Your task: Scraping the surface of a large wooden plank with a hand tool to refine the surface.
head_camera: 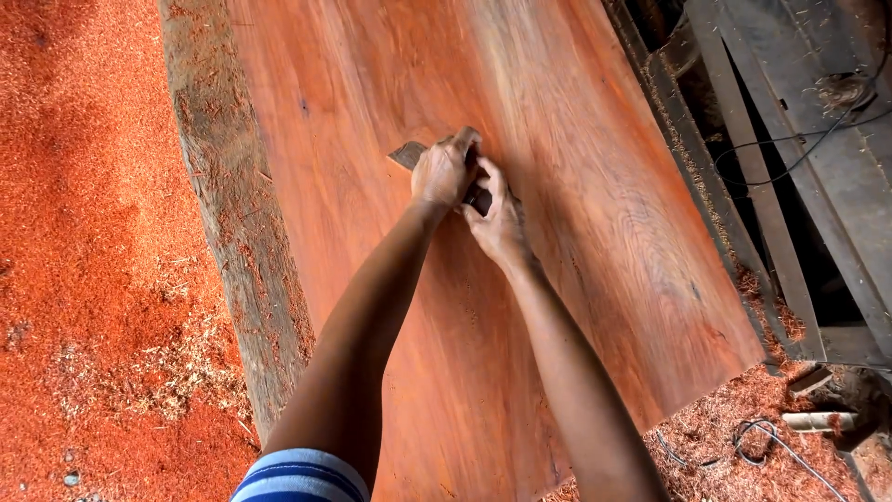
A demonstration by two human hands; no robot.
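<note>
- Red sawdust floor [84, 232] lies beside a broad reddish wooden slab [576, 214] with a rough bark edge [232, 232].
- Left hand [444, 172] is clamped on a small dark flat block [407, 153], pressing it onto the slab's middle.
- Right hand [497, 218] touches the left; whether it grips anything I cannot tell.
- Both arms reach out straight.

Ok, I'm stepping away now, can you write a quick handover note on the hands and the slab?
Left hand: closed over a small flat scraper-like tool, pressed on the slab.
Right hand: beside the left, fingers on the same tool.
Reddish wood slab: flat, its bark edge to the left; its face looks smooth.
Red sawdust covers the floor on the left.
How much of the surface is worked cannot be told.
</note>
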